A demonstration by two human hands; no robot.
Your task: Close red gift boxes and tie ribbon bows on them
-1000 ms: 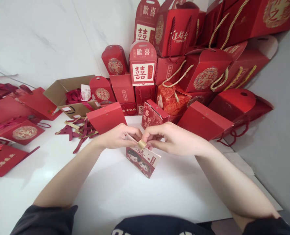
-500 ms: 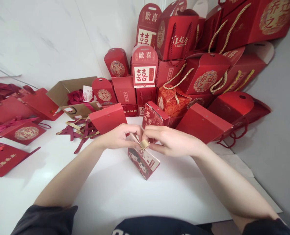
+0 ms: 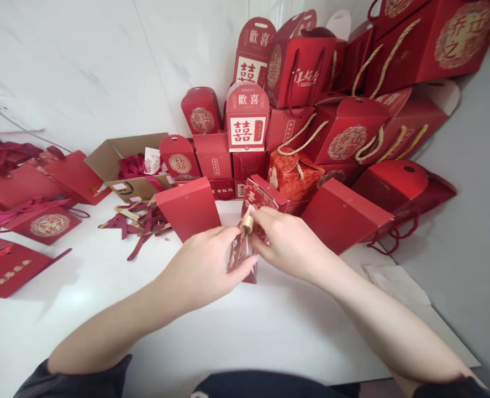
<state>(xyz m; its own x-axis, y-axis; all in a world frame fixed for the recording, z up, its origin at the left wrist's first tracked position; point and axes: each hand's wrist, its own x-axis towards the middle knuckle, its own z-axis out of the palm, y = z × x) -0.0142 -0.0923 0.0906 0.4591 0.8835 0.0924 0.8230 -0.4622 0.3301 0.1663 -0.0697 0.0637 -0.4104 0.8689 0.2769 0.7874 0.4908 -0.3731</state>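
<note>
In the middle of the white table, a small printed red gift box (image 3: pixel 237 250) stands between my hands. My left hand (image 3: pixel 205 268) is closed around its near side, thumb across the front, covering much of the print. A short loop of gold ribbon (image 3: pixel 247 223) sits at the top of the box. My right hand (image 3: pixel 284 236) pinches at this ribbon from the right, its fingertips partly hidden. Just behind, another small patterned red box (image 3: pixel 265 193) stands upright, flanked by a plain red box (image 3: pixel 189 207) on the left.
Stacked red gift boxes (image 3: pixel 247 132) with rope handles fill the back and right. A larger red box (image 3: pixel 344 213) leans at right. Cut ribbons (image 3: pixel 143 221) lie near an open cardboard box (image 3: pixel 122 145). Red bags (image 3: pixel 41 224) crowd the left; white paper (image 3: pixel 396 282) lies right.
The small box has turned, and my left hand has shifted from its top edge down around its side. My right hand has moved slightly up and away with the gold ribbon.
</note>
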